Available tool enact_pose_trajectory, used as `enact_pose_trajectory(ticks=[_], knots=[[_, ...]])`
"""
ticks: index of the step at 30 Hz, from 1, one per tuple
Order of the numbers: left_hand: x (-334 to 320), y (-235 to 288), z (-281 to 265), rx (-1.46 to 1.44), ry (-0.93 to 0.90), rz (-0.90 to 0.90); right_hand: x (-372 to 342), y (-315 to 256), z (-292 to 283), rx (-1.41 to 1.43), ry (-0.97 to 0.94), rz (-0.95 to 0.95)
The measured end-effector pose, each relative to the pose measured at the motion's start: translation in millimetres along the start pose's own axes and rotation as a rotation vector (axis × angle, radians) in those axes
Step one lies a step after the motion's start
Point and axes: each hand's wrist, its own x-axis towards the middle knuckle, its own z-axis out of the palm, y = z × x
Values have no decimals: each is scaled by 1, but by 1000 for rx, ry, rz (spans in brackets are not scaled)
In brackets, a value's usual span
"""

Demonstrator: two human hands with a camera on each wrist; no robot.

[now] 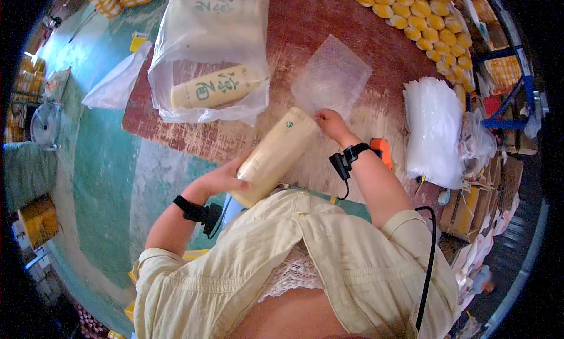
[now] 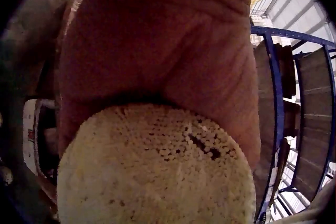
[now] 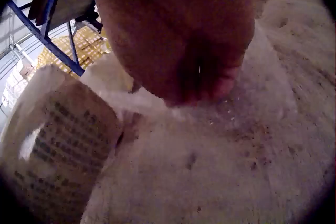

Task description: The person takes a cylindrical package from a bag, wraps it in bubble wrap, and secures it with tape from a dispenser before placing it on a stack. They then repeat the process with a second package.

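A pale cylindrical pack (image 1: 276,154) with a small green mark lies slanted in front of the torso. My left hand (image 1: 220,177) grips its lower end, thumb on top and the other fingers behind. The left wrist view shows the pack's round end (image 2: 157,166), made of many tiny stick ends, against my left hand (image 2: 163,45). Beside the pack's upper end, my right hand (image 1: 333,125) pinches the near edge of a clear bubble-wrap sheet (image 1: 332,75). In the right wrist view, curled fingertips of my right hand (image 3: 178,40) meet the sheet (image 3: 262,82), beside the printed pack (image 3: 63,145).
A large clear bag (image 1: 211,45) holding similar packs with green writing lies on the worn red table (image 1: 158,116). White plastic sleeves (image 1: 433,130) and an orange object (image 1: 382,151) are at the right. Yellow-orange round bundles (image 1: 420,16) are stacked at the back right.
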Motion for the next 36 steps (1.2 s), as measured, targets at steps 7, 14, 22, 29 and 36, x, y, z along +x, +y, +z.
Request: enact_pose_trajectory(ticks=[7, 14, 22, 29, 36], knots=[[19, 10, -6, 129, 65, -31, -2, -37, -34, 541, 101, 223], [27, -12, -12, 94, 71, 15, -9, -46, -23, -28, 261, -10], [36, 8, -10, 98, 160, 111, -51, -138, -1, -299, 168, -561], [69, 45, -6, 270, 255, 367, -45, -180, -59, -349, 454, -383], [100, 51, -7, 215, 270, 410, -48, -182, -72, -655, 283, -466]])
